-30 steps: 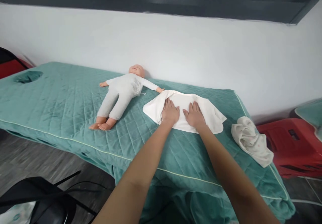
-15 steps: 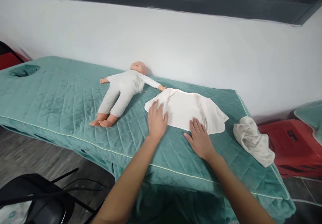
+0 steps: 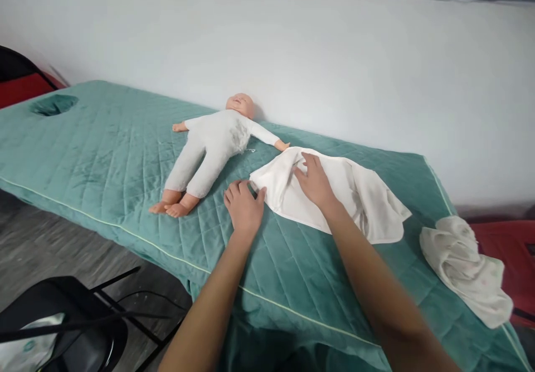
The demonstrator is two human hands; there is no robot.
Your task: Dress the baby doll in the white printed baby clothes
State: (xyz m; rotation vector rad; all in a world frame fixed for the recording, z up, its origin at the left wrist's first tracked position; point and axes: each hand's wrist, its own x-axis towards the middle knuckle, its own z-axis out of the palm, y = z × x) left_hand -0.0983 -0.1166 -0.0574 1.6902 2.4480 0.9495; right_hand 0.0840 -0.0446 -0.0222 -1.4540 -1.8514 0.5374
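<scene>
A white cloth piece (image 3: 330, 216), shaped like a small garment, lies spread on the green quilted bed cover with folds along both sides. My left hand (image 3: 244, 207) is at its left corner, fingers apart and resting on the cover, the thumb close to the cloth's edge. Over the upper left part of the cloth reaches my right hand (image 3: 315, 181), its fingers loosely bent and apart. To the left lies a doll (image 3: 217, 138) on its back, in a white fabric body with arms spread. One doll hand touches or nearly touches the cloth's top edge.
A crumpled pale cloth (image 3: 463, 266) sits by the bed's right end. The green bed cover (image 3: 112, 154) has a hole at far left. The white wall (image 3: 334, 65) runs behind. A black chair (image 3: 83, 316) stands at lower left, and a red object (image 3: 501, 244) shows at right.
My right hand has moved up and left from the lower edge onto the cloth. My left hand has slid left off the cloth to its corner. The view has shifted.
</scene>
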